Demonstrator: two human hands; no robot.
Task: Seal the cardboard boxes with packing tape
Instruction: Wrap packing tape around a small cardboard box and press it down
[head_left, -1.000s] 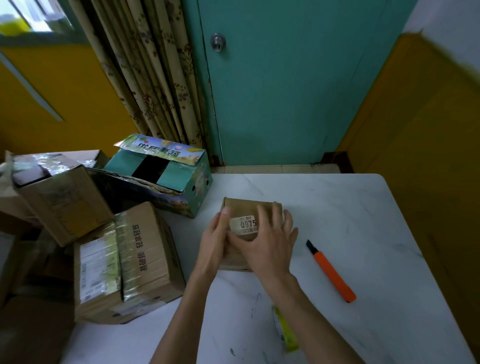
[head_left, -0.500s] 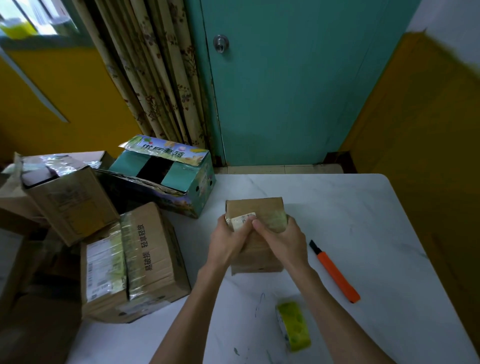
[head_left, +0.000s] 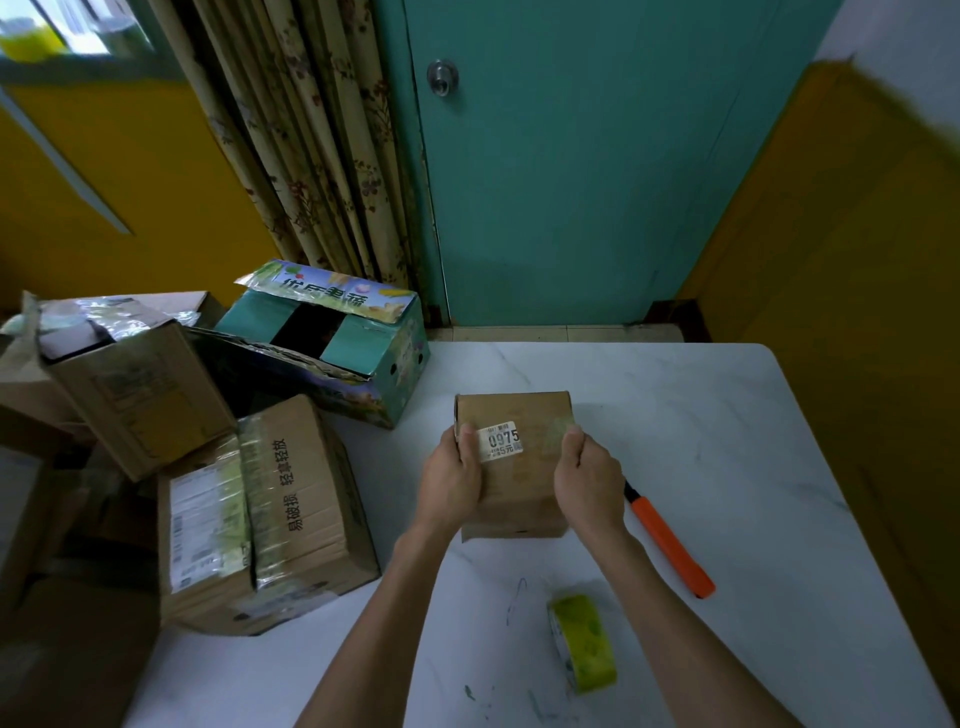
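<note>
I am holding the small box (head_left: 519, 488) with both hands in the middle of the tabletop (head_left: 727, 426). My left hand (head_left: 449, 486) is gripping its left edge, thumb lying beside the white label (head_left: 500, 440). My right hand (head_left: 589, 480) is gripping the right edge, thumb pressing on a pale green sheen that looks like tape. To my mind I am bedding that strip down. I should be rubbing firmly along it and over the edges, with the box sitting flat so it is not sliding on the smooth, marble-patterned top.

The box is matt brown card, worn, with softened corners; the label is glossy. Near me the tape roll (head_left: 582, 642) is standing on edge, yellow-green and translucent. A slim orange plastic knife (head_left: 670, 540) is lying just right of my right hand. To the left a larger brown box (head_left: 301, 519) is showing shiny tape bands, and beyond it a printed box (head_left: 358, 364) is gaping open with torn flaps.
</note>
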